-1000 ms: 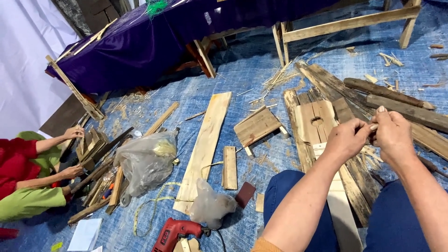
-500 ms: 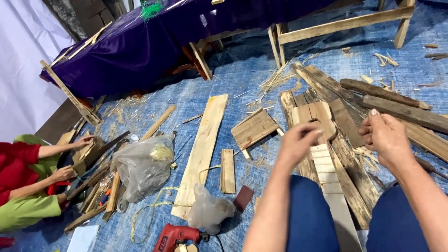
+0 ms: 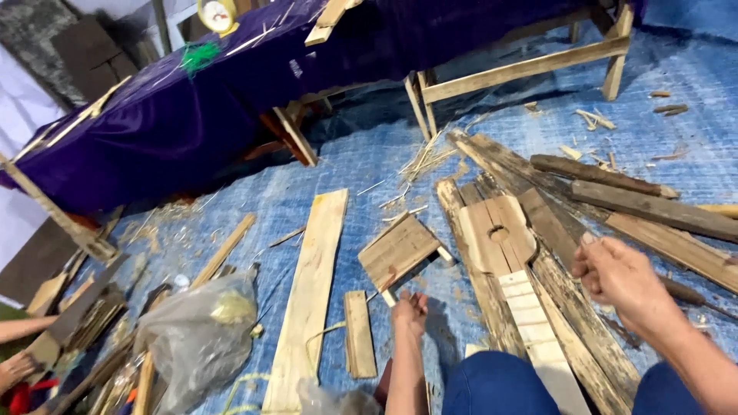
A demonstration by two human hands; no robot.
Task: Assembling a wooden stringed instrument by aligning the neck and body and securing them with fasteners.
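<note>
- At the far left edge, another person's hand (image 3: pixel 17 367) rests among a heap of dark wood scraps (image 3: pixel 84 323) on the blue tarp (image 3: pixel 361 161).
- Just right of the scraps sits a grey plastic bag (image 3: pixel 198 332), crumpled and bulging.
- Behind it all stands a table under a purple cloth (image 3: pixel 192 115), with a small clock (image 3: pixel 217 14) and a green tuft (image 3: pixel 198 55) on top.
- A long pale plank (image 3: pixel 309 292) lies lengthwise on the tarp, right of the bag.
- Beside the plank's lower half lies a short slat (image 3: pixel 358 334).
- The left hand (image 3: pixel 410 310) reaches down to the tarp, fingers bent and close together, touching a small pale block (image 3: pixel 390 297) at the near corner of a square slatted panel (image 3: pixel 400 250); I cannot tell if it grips the block.
- Right of the panel lies a guitar-shaped board (image 3: pixel 500 234) with a round hole, its pale neck (image 3: pixel 538 330) running toward the person's blue-clad knees (image 3: pixel 492 384).
- The right hand (image 3: pixel 619 280) hovers above the weathered planks (image 3: pixel 638 207), curled into a loose fist; whether it holds anything is hidden.
- Wood chips (image 3: pixel 596 119) are scattered at the far right.
</note>
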